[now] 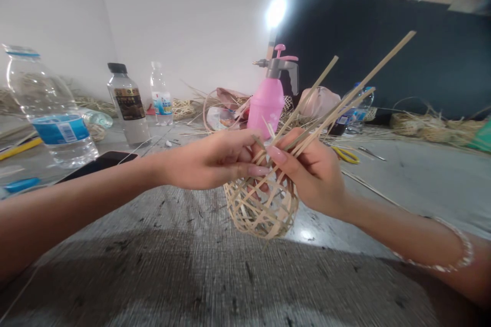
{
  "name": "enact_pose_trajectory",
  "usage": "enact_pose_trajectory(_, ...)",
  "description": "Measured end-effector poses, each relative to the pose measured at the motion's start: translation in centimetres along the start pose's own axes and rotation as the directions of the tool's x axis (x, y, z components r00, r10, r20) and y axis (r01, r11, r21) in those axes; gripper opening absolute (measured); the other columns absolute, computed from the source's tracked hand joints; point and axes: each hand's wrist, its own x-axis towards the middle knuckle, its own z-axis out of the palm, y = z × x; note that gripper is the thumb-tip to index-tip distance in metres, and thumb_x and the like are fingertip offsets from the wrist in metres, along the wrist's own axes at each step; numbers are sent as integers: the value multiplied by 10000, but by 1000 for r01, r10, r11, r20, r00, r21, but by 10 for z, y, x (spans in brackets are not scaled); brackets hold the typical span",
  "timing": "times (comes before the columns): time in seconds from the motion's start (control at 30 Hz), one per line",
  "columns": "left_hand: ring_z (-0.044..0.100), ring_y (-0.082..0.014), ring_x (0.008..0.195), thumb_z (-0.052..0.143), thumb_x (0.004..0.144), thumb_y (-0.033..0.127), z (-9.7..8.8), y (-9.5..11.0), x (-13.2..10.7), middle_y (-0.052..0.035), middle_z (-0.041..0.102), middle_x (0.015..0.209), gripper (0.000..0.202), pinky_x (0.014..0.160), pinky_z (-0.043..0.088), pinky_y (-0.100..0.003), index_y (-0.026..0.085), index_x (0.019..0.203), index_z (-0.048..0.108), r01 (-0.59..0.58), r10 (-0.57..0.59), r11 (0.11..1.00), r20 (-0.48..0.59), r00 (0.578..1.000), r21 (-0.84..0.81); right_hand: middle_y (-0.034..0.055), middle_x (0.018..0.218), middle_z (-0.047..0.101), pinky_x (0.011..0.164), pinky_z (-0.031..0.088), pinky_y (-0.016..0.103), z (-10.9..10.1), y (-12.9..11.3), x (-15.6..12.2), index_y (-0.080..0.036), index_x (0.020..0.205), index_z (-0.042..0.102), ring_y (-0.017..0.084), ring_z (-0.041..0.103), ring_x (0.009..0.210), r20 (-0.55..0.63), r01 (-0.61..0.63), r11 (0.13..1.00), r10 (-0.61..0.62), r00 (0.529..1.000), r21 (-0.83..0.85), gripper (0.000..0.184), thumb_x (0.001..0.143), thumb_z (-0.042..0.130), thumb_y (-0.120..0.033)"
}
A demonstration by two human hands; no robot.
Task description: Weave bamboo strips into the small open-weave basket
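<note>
- Grey table (pixel 153 245) fills the lower view, with white wall (pixel 184 25) and dark panel (pixel 364 46) behind it and a bright lamp (pixel 276 12) where they meet
- Bamboo basket (pixel 261 209), an open weave, sits directly below both sets of fingers and looks held up off the table
- Long strips (pixel 368 71) rise from the basket's top, pass between the hands and fan out up and to the right, beyond the right fingers
- Left hand (pixel 207 161) reaches in level from the left, its forearm stretched across the view and its back facing up
- Left fingers (pixel 249 169) are closed and curled over the top of the weave, pressing on the strips there, with their tips just touching the right hand's side of the basket
- Right hand (pixel 310 173) comes in from the right, wrist lower than the knuckles, with a beaded bracelet (pixel 466 250) on the forearm
- Right fingers (pixel 278 155) are closed in a pinch on the strips, a long pale nail lying along them
- Just behind the left fingertips stands a pink spray bottle (pixel 266 104)
- Further left of the fingers are a clear bottle (pixel 48 112), a dark-capped bottle (pixel 128 107), a small water bottle (pixel 161 94) and a phone (pixel 99 164)
- Beyond the right fingers lie yellow scissors (pixel 345 155) and straw bundles (pixel 433 130)
</note>
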Motion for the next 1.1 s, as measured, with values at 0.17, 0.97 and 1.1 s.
enact_pose_trajectory(0.17, 555, -140, 759, 496, 889, 243, -1, 0, 1, -14, 569, 794, 103, 682, 470, -284, 171, 958, 472, 46, -46, 999, 0, 999, -8, -55, 556, 456, 422, 352, 204, 0, 0, 1, -198, 704, 502, 67, 436, 463, 14, -37, 999, 37, 999, 18, 234, 900, 523, -325)
enact_pose_trajectory(0.97, 596, -149, 962, 466, 921, 250, -6, 4, 0, -73, 622, 1052, 208, 845, 485, -286, 145, 1095, 513, 63, -69, 994, 66, 995, 94, -33, 599, 466, 434, 386, 199, 0, 0, 0, -181, 686, 499, 69, 462, 502, 185, -309, 845, 251, 950, 437, 357, 878, 525, -480)
enact_pose_trajectory(1.1, 585, -157, 1003, 460, 923, 248, -5, 3, 0, -78, 615, 1077, 208, 876, 481, -303, 147, 1100, 505, 64, -69, 996, 76, 995, 62, -36, 584, 457, 426, 376, 197, -2, 1, 0, -180, 681, 501, 66, 451, 492, 194, -298, 862, 237, 952, 410, 349, 878, 530, -467)
